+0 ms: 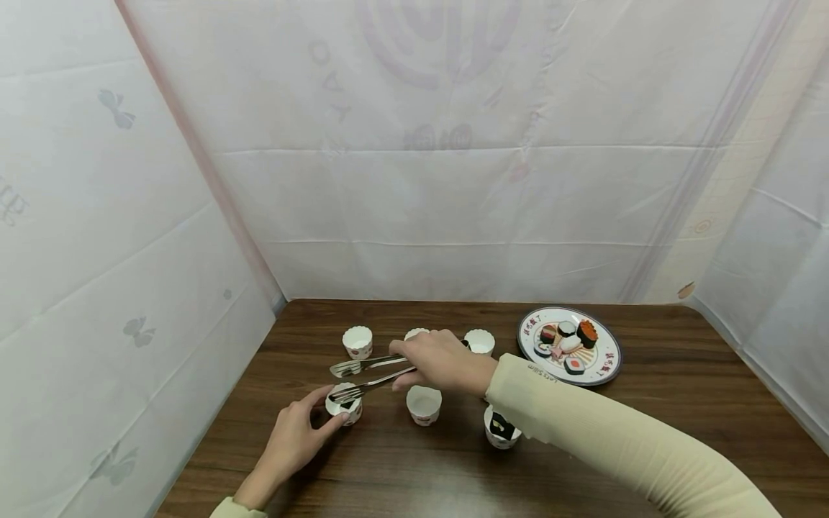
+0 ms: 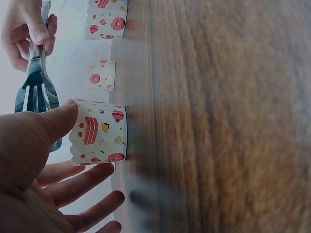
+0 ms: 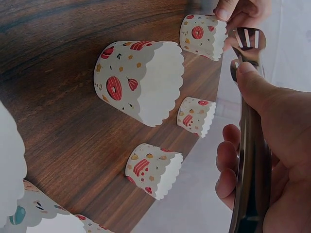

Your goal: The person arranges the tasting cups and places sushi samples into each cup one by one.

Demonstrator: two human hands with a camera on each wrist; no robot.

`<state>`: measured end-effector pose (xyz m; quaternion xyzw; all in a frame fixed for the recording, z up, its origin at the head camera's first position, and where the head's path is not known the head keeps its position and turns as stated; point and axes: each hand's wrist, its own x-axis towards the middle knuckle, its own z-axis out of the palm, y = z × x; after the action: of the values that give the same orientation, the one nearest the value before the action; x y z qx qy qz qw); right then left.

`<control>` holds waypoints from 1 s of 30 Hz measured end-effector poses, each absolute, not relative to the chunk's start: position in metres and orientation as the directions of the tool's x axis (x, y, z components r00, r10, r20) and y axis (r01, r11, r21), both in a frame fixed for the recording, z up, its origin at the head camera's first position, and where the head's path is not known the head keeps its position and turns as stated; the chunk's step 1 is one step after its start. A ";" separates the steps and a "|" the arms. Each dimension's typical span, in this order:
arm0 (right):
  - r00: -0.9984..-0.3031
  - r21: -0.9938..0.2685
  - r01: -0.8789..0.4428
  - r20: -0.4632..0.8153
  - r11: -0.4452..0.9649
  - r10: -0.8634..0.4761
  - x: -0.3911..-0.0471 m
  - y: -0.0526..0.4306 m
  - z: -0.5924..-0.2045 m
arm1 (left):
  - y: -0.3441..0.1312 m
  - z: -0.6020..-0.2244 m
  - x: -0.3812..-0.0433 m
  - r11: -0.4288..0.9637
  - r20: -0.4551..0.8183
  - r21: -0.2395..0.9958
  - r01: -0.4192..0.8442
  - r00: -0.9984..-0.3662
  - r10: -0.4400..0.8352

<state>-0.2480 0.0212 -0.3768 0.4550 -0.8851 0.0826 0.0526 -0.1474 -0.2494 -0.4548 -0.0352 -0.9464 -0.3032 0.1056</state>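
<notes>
My left hand (image 1: 294,439) holds a white paper baking cup (image 2: 99,131), its thumb on one side and fingers on the other. Red cake and fruit prints cover the cup wall. Something black (image 1: 346,405) shows inside this cup in the head view. Metal serving tongs (image 3: 252,145) are gripped in my right hand (image 1: 443,357), their two slotted ends spread apart. One end (image 1: 346,394) overlaps the mouth of the held cup; the other (image 1: 346,368) is farther back. Beside the right forearm, a paper cup (image 1: 501,439) contains a black-wrapped toy sushi piece (image 1: 501,426).
More paper cups stand on the wooden table (image 1: 363,475): one front middle (image 1: 424,406), one back left (image 1: 358,343), one back right (image 1: 480,342), and one partly behind the right hand (image 1: 416,334). A round plate (image 1: 606,352) at the right bears several sushi pieces (image 1: 570,344).
</notes>
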 end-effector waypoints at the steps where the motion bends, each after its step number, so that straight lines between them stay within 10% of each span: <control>1: -0.583 -0.098 -0.813 0.167 0.574 -0.796 -0.248 0.021 -0.376 | -0.249 -0.455 -0.147 0.814 0.221 0.565 0.131 -0.975 0.003; 30: -0.654 -0.121 -0.755 0.209 0.644 -0.727 -0.259 0.076 -0.369 | -0.244 -0.449 -0.143 0.827 0.430 0.491 0.273 -0.902 0.043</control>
<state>-0.2594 0.0759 -0.3689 0.4101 -0.9039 0.0991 0.0704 -0.1425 -0.2442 -0.4486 -0.0846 -0.9337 -0.2815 0.2046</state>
